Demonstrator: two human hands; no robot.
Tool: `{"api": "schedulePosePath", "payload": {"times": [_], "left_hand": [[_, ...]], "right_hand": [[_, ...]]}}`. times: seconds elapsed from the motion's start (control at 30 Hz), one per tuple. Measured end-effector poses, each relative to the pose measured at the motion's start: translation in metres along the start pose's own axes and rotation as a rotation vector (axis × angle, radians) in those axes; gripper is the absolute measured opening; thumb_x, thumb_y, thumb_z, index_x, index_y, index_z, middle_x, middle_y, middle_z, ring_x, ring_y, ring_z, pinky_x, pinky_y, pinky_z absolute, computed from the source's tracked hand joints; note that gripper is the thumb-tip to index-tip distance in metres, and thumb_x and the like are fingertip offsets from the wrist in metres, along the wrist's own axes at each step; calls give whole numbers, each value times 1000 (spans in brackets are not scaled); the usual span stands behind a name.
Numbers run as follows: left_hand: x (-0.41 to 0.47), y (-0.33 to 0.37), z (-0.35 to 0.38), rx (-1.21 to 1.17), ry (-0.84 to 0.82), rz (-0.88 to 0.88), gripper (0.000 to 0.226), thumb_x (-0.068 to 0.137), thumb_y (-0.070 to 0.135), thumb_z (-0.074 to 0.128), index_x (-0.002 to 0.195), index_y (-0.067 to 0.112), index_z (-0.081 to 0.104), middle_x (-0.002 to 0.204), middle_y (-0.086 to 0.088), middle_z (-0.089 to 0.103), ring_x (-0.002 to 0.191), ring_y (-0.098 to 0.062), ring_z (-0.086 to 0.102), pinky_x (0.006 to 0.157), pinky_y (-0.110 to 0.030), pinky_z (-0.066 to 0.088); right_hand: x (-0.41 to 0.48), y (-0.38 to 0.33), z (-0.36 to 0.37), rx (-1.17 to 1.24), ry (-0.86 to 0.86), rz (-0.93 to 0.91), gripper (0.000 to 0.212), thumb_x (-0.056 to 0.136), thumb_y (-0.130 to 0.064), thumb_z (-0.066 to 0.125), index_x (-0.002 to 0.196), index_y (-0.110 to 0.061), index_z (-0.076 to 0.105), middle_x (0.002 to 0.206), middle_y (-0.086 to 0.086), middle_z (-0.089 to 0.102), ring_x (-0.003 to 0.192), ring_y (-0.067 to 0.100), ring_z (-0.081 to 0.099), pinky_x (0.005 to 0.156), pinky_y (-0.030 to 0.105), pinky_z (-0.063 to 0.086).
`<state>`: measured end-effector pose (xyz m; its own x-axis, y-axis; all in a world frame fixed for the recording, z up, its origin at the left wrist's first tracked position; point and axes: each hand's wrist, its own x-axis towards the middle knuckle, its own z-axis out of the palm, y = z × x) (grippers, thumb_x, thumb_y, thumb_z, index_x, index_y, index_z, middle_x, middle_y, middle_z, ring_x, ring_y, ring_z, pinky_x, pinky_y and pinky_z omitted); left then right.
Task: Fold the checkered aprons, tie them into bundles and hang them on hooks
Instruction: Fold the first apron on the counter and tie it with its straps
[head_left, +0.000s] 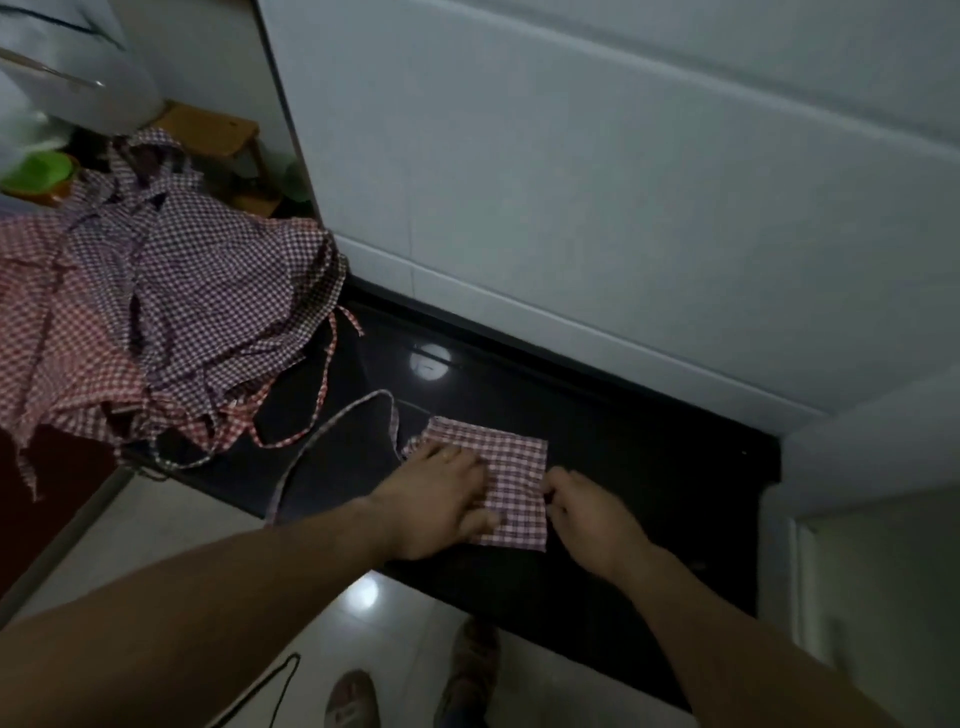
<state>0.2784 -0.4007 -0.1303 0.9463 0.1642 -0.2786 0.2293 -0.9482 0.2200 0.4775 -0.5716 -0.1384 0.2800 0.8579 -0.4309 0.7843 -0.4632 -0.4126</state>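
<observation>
A red-and-white checkered apron (514, 462), folded into a small square, lies on the black glossy counter (649, 467). My left hand (441, 499) presses flat on the square's left half. At the folded apron's right edge my right hand (587, 512) pinches the cloth with curled fingers. A long apron strap (332, 426) loops away from the square's left corner across the counter. A heap of unfolded checkered aprons (156, 312), red and purple, sits at the counter's left end.
White tiled wall (597, 182) rises right behind the counter, and a white cabinet (878, 519) stands at the right. A green bowl (39, 171) and a wooden stool (218, 135) are at far left. My feet (415, 686) stand on pale floor tiles below the counter's front edge.
</observation>
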Motion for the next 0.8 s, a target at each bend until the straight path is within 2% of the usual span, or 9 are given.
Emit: {"api": "schedulePosePath", "payload": {"times": [0.07,0.13,0.23,0.33,0.4,0.57,0.63,0.73,0.8], "left_hand": [[14,5,3,-75,123,-48,57,104,66,31,140,25,47,143,-4,48,135,-26,45,120,-46,29],[28,10,11,-68,76,-70,71,104,67,26,163,28,20,170,-8,22,158,-30,18,129,-50,10],[36,13,29,-59,23,-116,78,102,72,16,165,35,-11,175,-7,-6,161,-24,-9,128,-53,-9],[31,6,38,-101,85,-75,77,103,74,14,164,38,-13,176,-3,-3,161,-18,-11,128,-49,-13],[27,-4,41,-130,113,-18,77,104,73,19,165,38,-12,176,1,-1,160,-14,-12,129,-47,-13],[17,-21,41,-179,108,94,77,105,71,26,165,39,-9,175,6,-3,159,-8,-17,129,-43,-15],[18,-18,37,-168,143,77,76,106,71,26,166,38,-6,175,5,-3,159,-9,-17,130,-46,-11],[29,2,30,-122,231,68,74,107,68,25,167,34,-3,175,2,-7,160,-13,-15,129,-46,-12],[35,14,33,-113,184,52,76,107,69,21,167,32,-8,175,1,-10,160,-13,-18,128,-44,-15]], "right_hand": [[-2,0,1,99,-10,102,10,102,-21,56,111,-26,57,101,-5,64,87,11,63,80,34,56],[-5,2,0,126,-76,163,4,101,-26,60,103,-26,57,98,-5,65,87,12,64,78,34,55],[-10,6,5,66,-135,118,12,96,-26,66,97,-22,54,101,-2,63,91,14,62,82,36,54],[-10,10,13,16,-141,105,8,98,-27,64,94,-22,58,106,-1,61,94,14,60,88,35,53],[-8,14,15,49,-131,149,12,99,-30,63,95,-18,65,102,-1,64,91,13,62,84,32,53],[6,18,-12,683,-199,457,20,104,-27,60,100,-9,68,88,8,74,73,14,68,68,28,56],[12,22,-24,808,-234,562,23,106,-28,57,105,-8,69,80,7,72,65,15,66,62,29,56],[19,25,-30,815,-285,598,28,106,-30,56,108,-6,70,67,2,63,52,11,51,48,24,41],[19,27,-31,826,-250,588,28,104,-33,58,101,-9,71,64,0,55,50,9,43,46,23,30]]}}
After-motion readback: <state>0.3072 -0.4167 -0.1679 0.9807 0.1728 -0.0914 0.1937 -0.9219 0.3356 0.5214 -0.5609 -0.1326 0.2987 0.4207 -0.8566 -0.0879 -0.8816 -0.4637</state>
